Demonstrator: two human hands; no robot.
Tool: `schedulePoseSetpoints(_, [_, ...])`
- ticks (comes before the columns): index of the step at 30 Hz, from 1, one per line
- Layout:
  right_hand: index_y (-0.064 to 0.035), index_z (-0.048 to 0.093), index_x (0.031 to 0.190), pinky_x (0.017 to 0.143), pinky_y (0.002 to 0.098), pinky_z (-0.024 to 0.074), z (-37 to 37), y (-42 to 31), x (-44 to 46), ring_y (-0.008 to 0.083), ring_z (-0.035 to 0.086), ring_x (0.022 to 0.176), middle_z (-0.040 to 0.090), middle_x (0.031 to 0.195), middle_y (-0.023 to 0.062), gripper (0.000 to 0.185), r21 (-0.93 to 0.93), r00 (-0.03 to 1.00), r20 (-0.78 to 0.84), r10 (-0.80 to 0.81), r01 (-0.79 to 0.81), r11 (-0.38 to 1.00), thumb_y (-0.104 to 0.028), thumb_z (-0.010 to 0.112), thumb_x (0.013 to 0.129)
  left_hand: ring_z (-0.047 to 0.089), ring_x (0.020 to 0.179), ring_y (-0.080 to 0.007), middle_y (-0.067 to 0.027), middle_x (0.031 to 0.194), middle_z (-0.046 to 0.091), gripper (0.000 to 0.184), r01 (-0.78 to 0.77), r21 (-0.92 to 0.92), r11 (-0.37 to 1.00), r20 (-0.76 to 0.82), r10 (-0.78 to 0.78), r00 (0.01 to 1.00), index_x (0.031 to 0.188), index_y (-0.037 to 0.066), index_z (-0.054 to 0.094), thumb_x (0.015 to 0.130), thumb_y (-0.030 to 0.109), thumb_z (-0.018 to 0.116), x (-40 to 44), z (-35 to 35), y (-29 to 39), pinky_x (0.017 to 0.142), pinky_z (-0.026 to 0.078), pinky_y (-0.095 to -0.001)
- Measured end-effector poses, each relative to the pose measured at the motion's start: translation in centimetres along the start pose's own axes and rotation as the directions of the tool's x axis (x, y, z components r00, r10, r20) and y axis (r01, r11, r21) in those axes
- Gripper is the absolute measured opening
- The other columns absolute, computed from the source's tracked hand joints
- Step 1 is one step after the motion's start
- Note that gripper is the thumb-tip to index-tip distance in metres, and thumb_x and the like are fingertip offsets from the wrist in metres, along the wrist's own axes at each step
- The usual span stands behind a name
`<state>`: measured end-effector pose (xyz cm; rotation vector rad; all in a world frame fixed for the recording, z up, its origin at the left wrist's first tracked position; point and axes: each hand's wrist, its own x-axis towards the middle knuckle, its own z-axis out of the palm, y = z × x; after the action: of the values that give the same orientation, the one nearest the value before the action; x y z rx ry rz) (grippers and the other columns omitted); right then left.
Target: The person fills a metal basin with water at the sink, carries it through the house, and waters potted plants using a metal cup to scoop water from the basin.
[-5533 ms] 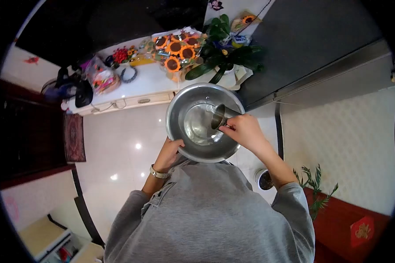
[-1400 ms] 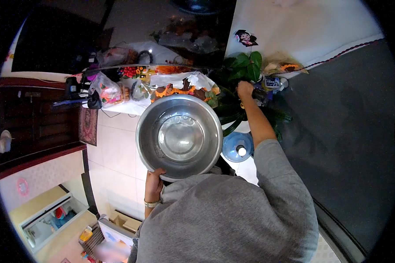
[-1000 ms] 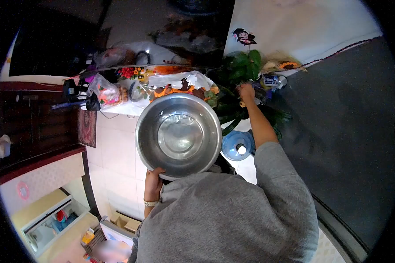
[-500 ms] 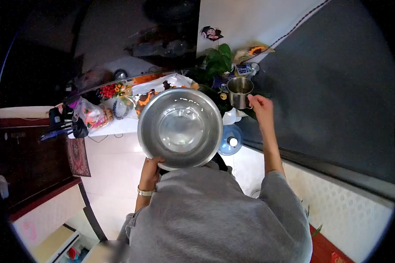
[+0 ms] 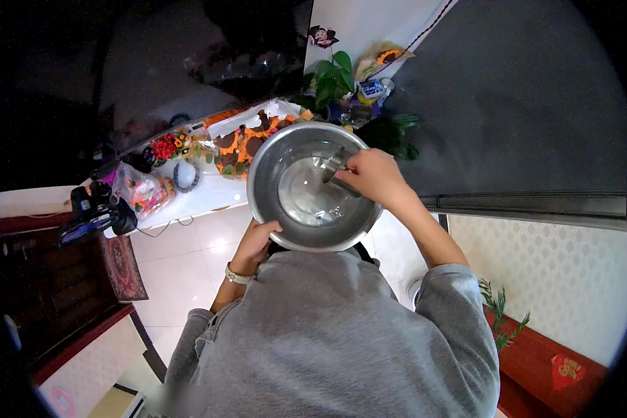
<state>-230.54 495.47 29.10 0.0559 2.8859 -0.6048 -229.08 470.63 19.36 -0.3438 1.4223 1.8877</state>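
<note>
A wide stainless steel basin (image 5: 263, 202) with clear water (image 5: 302, 195) in it is held in front of my body. My left hand (image 5: 255, 242) grips the near left of its rim, thumb over the edge. My right hand (image 5: 377, 175) is closed on a metal mug (image 5: 336, 167), which is tilted inside the basin on the right, its mouth toward the water. The hand covers much of the mug, so how deep it dips is hard to see.
Behind the basin, a white table (image 5: 216, 191) bears orange sunflower bouquets (image 5: 247, 143), red berries (image 5: 164, 146) and a plastic bag (image 5: 143, 191). A green plant (image 5: 334, 76) stands at the back. On the right, a dark panel (image 5: 508, 111) rises above a red cabinet (image 5: 536, 355).
My right hand has brought the metal mug from above the plants down and left into the basin. The basin has shifted slightly right and up in the view, with my left hand still on it.
</note>
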Motion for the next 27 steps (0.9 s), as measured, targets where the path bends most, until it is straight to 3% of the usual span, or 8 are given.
schedulePoseSetpoints(3, [-0.0038,0.058,0.058,0.052,0.0377,0.0426,1.8,-0.9,0.1,0.0284,0.054,0.057,0.054,0.056,0.0124,0.029,-0.06,1.0,0.005,-0.011,0.011,0.998,-0.031,0.06,0.068,0.05,0.066,-0.0138,-0.0044,0.077,0.053,0.025,-0.021,0.063,0.998,0.018,0.02,1.0,0.091,-0.001,0.05,0.066,0.003,0.05,-0.3,-0.3,0.2,0.058,0.04,-0.0246])
schedulePoseSetpoints(6, [-0.0045,0.058,0.059,0.053,0.0377,0.0429,3.0,-1.5,0.4,0.0283,0.055,0.058,0.056,0.058,0.0125,0.028,-0.096,0.999,-0.025,-0.038,0.036,0.995,-0.031,0.06,0.068,0.046,0.083,-0.0131,-0.0036,0.092,0.051,0.038,0.014,0.066,0.998,0.051,-0.018,0.999,0.103,-0.002,0.046,0.065,-0.002,0.048,-0.8,-0.5,0.5,0.071,0.037,-0.0236])
schedulePoseSetpoints(12, [-0.0028,0.057,0.061,0.05,0.0377,0.0411,3.9,-1.5,0.5,0.0283,0.054,0.056,0.054,0.056,0.0125,0.029,-0.018,0.993,-0.084,-0.088,0.087,0.996,-0.03,0.059,0.068,0.046,0.084,-0.0133,-0.004,0.092,0.051,0.038,0.035,0.039,0.999,0.033,-0.037,0.999,0.104,-0.003,0.045,0.065,-0.003,0.048,-0.9,-1.2,-0.1,0.074,0.036,-0.0243])
schedulePoseSetpoints(15, [-0.0006,0.056,0.062,0.046,0.0345,0.0378,3.0,-0.7,-0.2,0.0253,0.049,0.046,0.049,0.05,0.012,0.028,0.087,0.986,-0.148,-0.073,0.086,0.992,-0.027,0.058,0.07,0.047,0.084,-0.0139,-0.0042,0.092,0.051,0.04,0.021,0.02,1.0,0.022,-0.021,1.0,0.105,-0.003,0.044,0.065,-0.003,0.048,-0.9,-1.3,-0.4,0.074,0.037,-0.0246])
schedulePoseSetpoints(18, [0.0011,0.053,0.062,0.043,0.0305,0.0342,2.0,0.7,-1.3,0.0195,0.042,0.04,0.043,0.046,0.0106,0.026,0.374,0.989,-0.145,0.001,0.054,0.926,-0.022,0.057,0.072,0.047,0.084,-0.0145,-0.0046,0.092,0.051,0.04,0.004,0.016,1.0,0.016,-0.005,1.0,0.106,-0.003,0.043,0.066,-0.003,0.048,-0.7,-1.4,-0.7,0.075,0.038,-0.0251])
schedulePoseSetpoints(19, [-0.0001,0.053,0.06,0.041,0.024,0.031,1.9,1.1,-1.7,0.0108,0.037,0.04,0.042,0.045,0.0048,0.025,0.44,0.994,-0.103,0.038,0.011,0.898,-0.02,0.056,0.074,0.048,0.084,-0.0148,-0.0048,0.093,0.051,0.041,0.005,0.008,1.0,0.015,-0.005,1.0,0.106,-0.003,0.043,0.065,-0.003,0.048,-0.7,-1.3,-0.7,0.074,0.038,-0.0252])
schedulePoseSetpoints(22, [-0.0035,0.054,0.058,0.041,0.0204,0.0295,2.6,3.3,-2.3,0.0057,0.039,0.043,0.045,0.048,-0.001,0.025,0.71,0.996,-0.022,0.089,-0.047,0.703,-0.021,0.055,0.076,0.049,0.08,-0.0153,-0.006,0.09,0.052,0.038,-0.01,-0.017,1.0,0.004,0.01,1.0,0.103,-0.003,0.044,0.065,-0.002,0.048,-0.5,-0.6,-0.7,0.07,0.04,-0.0257])
schedulePoseSetpoints(27, [-0.0064,0.051,0.059,0.044,0.0172,0.0302,2.4,5.2,-2.8,0.0038,0.042,0.049,0.046,0.053,-0.0037,0.024,0.885,0.996,-0.021,0.09,-0.024,0.465,-0.021,0.052,0.078,0.051,0.077,-0.0169,-0.0084,0.09,0.052,0.038,-0.017,-0.019,1.0,-0.005,0.017,1.0,0.102,-0.004,0.044,0.064,0.0,0.049,0.0,0.4,-0.7,0.066,0.042,-0.0276])
